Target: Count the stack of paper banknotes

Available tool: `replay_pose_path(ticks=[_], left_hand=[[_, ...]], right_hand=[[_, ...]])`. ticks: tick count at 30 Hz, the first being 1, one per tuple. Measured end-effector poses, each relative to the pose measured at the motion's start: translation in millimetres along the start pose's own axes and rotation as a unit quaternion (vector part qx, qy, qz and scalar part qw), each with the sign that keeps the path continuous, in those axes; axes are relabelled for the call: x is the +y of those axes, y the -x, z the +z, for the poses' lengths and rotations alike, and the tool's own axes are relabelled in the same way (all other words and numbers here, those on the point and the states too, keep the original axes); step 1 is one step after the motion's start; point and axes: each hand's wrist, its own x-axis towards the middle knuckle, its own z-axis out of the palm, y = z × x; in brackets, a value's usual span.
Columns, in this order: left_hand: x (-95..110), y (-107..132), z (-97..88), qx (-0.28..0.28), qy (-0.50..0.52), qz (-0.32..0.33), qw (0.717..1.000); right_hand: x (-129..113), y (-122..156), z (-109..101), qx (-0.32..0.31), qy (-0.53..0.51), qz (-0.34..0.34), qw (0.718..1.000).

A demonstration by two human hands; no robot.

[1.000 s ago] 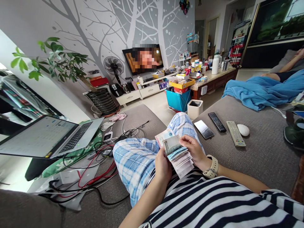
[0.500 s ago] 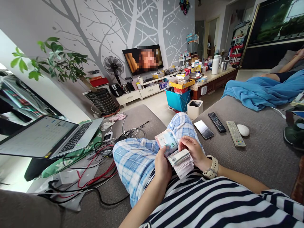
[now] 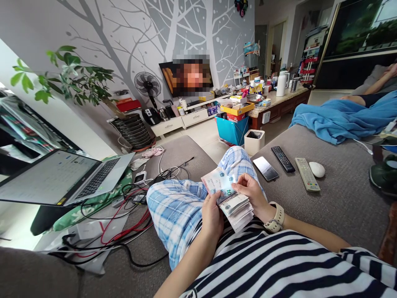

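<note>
A folded stack of banknotes [image 3: 237, 210] lies over my lap, its many edges fanned toward my striped shirt. My left hand [image 3: 213, 215] is closed around the stack's left side, thumb on top. Above the thumb, flat notes [image 3: 215, 181] stretch away from me, the upper one bluish with a "10" on it. My right hand [image 3: 252, 194] pinches the right edge of that bluish banknote between thumb and fingers; a pale watch is on this wrist. How many notes the pinch takes in cannot be made out.
On the sofa to my right lie a phone [image 3: 266, 168], a black remote [image 3: 283, 159], a grey remote [image 3: 307, 174] and a white mouse [image 3: 316, 169]. An open laptop [image 3: 102, 176] and tangled cables [image 3: 133, 231] are at my left. Another person's arm shows beyond a blue blanket [image 3: 338, 118].
My right hand has drawn a bluish note up from the folded stack, and it now lies flatter over the notes beyond my left thumb. My left hand keeps its hold.
</note>
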Motion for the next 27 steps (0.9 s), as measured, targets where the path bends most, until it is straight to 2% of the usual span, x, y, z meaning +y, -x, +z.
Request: replay_pose_path(ticks=[4,10,17,27], left_hand=[[1.0,2.4,0.6,-0.004,-0.006,-0.006,1.000],[-1.2,0.1,-1.2,-0.006,-0.007,-0.003,1.000],[-3.0,-4.9,0.6,0.020,0.030,-0.024,0.999],[-2.6,-3.3,1.4,0.005,0.027,-0.017,0.999]], right_hand=[[0.9,-2.0,0.0,0.020,0.011,-0.002,1.000],[0.0,-1.3,-1.7,-0.026,0.062,-0.003,0.998],[-2.5,0.4,-0.7,-0.029,0.059,-0.021,0.998],[-1.3,1.7,-1.5,-0.031,0.065,-0.031,0.997]])
